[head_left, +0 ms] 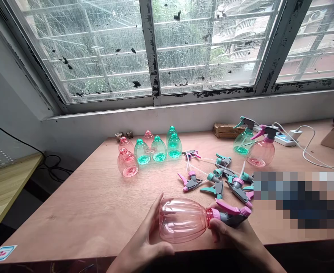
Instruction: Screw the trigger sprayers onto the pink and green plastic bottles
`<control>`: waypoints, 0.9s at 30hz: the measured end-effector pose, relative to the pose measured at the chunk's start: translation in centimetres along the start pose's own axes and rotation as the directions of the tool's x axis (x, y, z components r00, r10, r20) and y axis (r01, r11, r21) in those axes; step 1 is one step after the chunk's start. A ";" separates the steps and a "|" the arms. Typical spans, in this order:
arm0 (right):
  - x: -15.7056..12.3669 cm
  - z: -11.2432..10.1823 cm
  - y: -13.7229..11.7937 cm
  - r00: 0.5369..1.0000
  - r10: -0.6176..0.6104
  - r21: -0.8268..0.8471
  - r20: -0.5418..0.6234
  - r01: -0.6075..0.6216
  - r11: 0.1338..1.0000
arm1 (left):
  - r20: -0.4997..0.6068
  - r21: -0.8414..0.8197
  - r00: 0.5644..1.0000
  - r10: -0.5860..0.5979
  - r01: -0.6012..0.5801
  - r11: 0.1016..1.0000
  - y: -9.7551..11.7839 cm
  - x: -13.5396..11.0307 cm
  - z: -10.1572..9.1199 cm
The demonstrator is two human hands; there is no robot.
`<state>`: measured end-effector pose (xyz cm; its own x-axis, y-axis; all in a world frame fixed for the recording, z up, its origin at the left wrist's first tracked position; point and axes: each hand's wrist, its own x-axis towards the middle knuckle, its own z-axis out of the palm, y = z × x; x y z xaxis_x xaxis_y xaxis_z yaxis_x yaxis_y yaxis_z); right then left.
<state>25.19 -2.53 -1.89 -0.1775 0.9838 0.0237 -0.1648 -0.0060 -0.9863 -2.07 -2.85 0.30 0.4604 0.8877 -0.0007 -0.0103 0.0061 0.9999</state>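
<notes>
A clear pink spray bottle [181,220] lies on its side between my hands near the table's front edge. My left hand [144,239] wraps round its base. My right hand [235,235] grips the grey and pink trigger head [232,214] at the bottle's neck. A heap of several loose trigger heads [220,180], grey with pink or teal parts and white dip tubes, lies just beyond the bottle.
Several capless pink and teal bottles [146,151] stand at the back of the wooden table [84,204]. Two finished spray bottles, teal [243,138] and pink [262,149], stand back right by a power strip [286,138] with white cables. A blurred patch covers the right.
</notes>
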 end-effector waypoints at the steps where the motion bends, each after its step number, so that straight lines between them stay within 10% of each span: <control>1: 0.0 0.0 0.0 1.000 0.004 0.000 0.002 -0.004 1.000 | 0.016 -0.004 1.000 -0.008 0.008 1.000 0.0 0.0 -0.1; 27: 0.1 -0.1 0.1 0.999 -0.046 -0.020 0.008 0.046 0.999 | 0.062 0.103 0.998 0.024 -0.030 0.994 0.0 0.1 -0.2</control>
<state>25.29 -2.42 -2.01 -0.1778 0.9815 0.0704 -0.1535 0.0430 -0.9872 -2.26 -2.69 0.31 0.5141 0.8574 0.0239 0.0676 -0.0683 0.9954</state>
